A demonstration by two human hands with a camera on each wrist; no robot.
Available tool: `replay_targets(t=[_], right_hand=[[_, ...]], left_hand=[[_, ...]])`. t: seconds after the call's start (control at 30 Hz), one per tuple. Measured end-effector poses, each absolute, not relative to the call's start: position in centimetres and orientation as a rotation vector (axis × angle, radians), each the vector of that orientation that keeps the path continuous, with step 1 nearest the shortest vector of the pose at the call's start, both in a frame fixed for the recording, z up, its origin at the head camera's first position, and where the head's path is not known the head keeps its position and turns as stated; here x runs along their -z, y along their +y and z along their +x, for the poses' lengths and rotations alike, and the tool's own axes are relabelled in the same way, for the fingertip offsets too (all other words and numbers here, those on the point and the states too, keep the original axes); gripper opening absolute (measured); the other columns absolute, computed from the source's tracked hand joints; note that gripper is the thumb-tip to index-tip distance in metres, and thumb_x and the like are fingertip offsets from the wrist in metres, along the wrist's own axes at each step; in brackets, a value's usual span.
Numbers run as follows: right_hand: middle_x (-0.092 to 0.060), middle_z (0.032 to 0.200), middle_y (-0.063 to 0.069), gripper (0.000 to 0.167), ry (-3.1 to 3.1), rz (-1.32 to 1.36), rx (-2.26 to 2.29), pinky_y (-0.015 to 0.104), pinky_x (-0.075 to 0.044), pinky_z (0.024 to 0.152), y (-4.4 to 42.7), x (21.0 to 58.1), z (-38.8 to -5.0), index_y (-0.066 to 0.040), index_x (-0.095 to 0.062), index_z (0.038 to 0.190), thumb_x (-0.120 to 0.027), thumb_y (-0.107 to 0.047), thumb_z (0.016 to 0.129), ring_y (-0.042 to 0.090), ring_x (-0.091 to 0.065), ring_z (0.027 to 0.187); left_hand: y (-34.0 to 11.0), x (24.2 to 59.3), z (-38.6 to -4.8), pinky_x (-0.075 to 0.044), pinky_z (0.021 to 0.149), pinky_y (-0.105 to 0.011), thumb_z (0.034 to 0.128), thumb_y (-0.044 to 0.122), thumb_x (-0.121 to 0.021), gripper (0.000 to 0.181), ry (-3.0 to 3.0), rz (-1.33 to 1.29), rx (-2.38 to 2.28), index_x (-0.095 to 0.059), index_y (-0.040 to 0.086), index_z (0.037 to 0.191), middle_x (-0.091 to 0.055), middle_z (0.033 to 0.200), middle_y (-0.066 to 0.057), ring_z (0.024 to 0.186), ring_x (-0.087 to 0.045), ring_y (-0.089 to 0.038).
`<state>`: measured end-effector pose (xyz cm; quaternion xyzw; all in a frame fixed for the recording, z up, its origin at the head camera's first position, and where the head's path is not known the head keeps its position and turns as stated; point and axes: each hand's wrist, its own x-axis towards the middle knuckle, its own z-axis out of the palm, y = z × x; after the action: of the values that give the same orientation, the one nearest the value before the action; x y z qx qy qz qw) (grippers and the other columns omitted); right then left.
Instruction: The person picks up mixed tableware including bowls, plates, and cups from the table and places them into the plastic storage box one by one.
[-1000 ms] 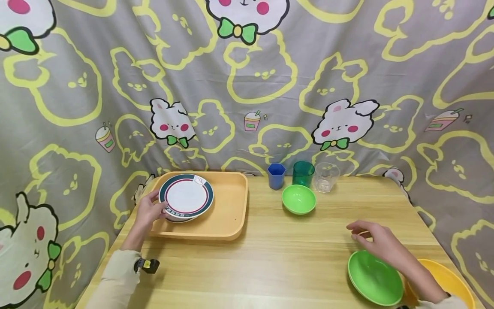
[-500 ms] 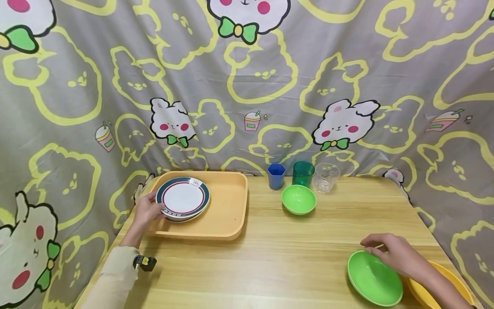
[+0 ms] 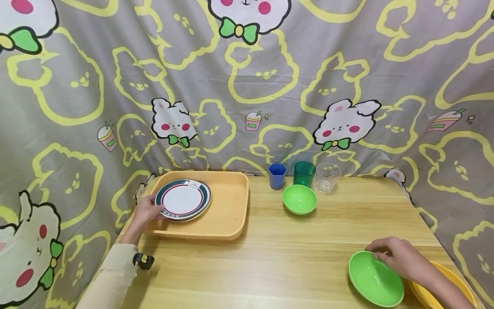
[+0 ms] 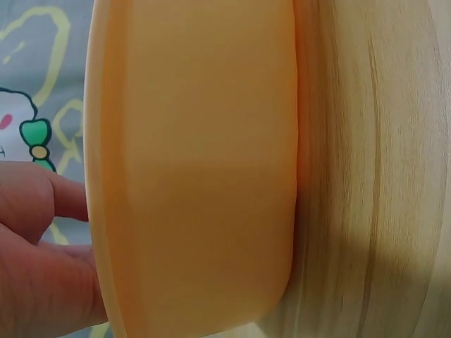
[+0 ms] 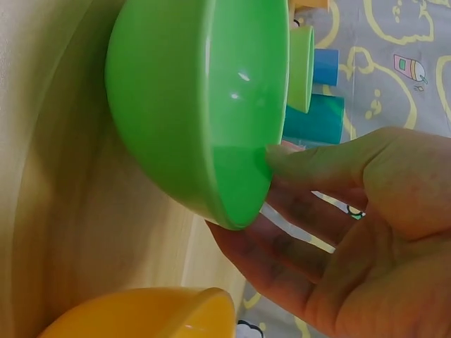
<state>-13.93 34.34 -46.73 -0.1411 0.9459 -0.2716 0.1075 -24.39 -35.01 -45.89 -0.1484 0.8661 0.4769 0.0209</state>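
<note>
A white plate with a dark green rim [image 3: 183,198] lies over another plate whose edge shows beneath it, inside the orange tray [image 3: 227,206]. My left hand [image 3: 146,211] grips its left edge, thumb on the rim; in the left wrist view the tray wall [image 4: 197,162] hides the fingertips and the plate. At the front right, a large green bowl [image 3: 374,281] stands on the table. My right hand [image 3: 397,255] pinches its far rim, with the thumb inside and the fingers outside, as the right wrist view shows.
A yellow bowl [image 3: 459,279] is partly under my right forearm. Toward the back are a small green bowl [image 3: 299,200], a blue cup [image 3: 276,177], a teal cup [image 3: 304,174] and a clear cup [image 3: 327,178]. A patterned curtain [image 3: 216,86] closes off the back and sides.
The top plate has come down onto the plate beneath it, my left hand still on it. My right hand has moved back toward me and taken hold of the large green bowl's rim.
</note>
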Motion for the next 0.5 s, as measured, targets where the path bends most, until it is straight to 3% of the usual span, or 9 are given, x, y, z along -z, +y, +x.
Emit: replay_targets(t=[0.2, 0.3, 0.37, 0.5], right_hand=[[-0.075, 0.093, 0.004, 0.02, 2.807, -0.419, 0.775, 0.024, -0.057, 0.066, 34.56, 46.97, -13.74, -0.015, -0.078, 0.095, -0.072, 0.003, 0.089, 0.012, -0.069, 0.082], [-0.075, 0.09, 0.002, 0.022, 2.826, -0.437, 0.76, 0.023, -0.057, 0.066, 34.7, 47.08, -13.6, -0.017, -0.078, 0.094, -0.071, 0.002, 0.09, 0.009, -0.068, 0.081], [-0.075, 0.089, 0.001, 0.023, 2.844, -0.452, 0.752, 0.023, -0.057, 0.066, 34.77, 47.15, -13.54, -0.018, -0.079, 0.093, -0.071, 0.003, 0.09, 0.008, -0.069, 0.081], [-0.075, 0.092, 0.0, 0.025, 2.865, -0.437, 0.748, 0.023, -0.057, 0.066, 34.83, 47.18, -13.42, -0.016, -0.079, 0.094, -0.071, 0.007, 0.087, 0.011, -0.07, 0.081]], left_hand=[[-34.94, 46.0, -24.37, -0.063, 0.062, -0.036, 0.0973, 0.001, -0.058, 0.047, 2.781, -0.365, -1.387, -0.044, -0.023, 0.136, -0.061, 0.105, -0.034, 0.068, -0.065, -0.018], [-34.98, 46.14, -24.46, -0.059, 0.062, -0.032, 0.0978, 0.005, -0.059, 0.044, 2.826, -0.344, -1.298, -0.049, -0.023, 0.13, -0.064, 0.101, -0.03, 0.074, -0.064, -0.023], [-34.96, 46.18, -24.58, -0.058, 0.07, -0.034, 0.0984, 0.008, -0.059, 0.045, 2.849, -0.328, -1.239, -0.05, -0.023, 0.13, -0.064, 0.107, -0.033, 0.085, -0.064, -0.029], [-34.8, 45.98, -24.83, -0.053, 0.095, -0.052, 0.1, 0.013, -0.057, 0.05, 2.873, -0.285, -1.136, -0.047, -0.025, 0.132, -0.057, 0.124, -0.041, 0.108, -0.058, -0.043]])
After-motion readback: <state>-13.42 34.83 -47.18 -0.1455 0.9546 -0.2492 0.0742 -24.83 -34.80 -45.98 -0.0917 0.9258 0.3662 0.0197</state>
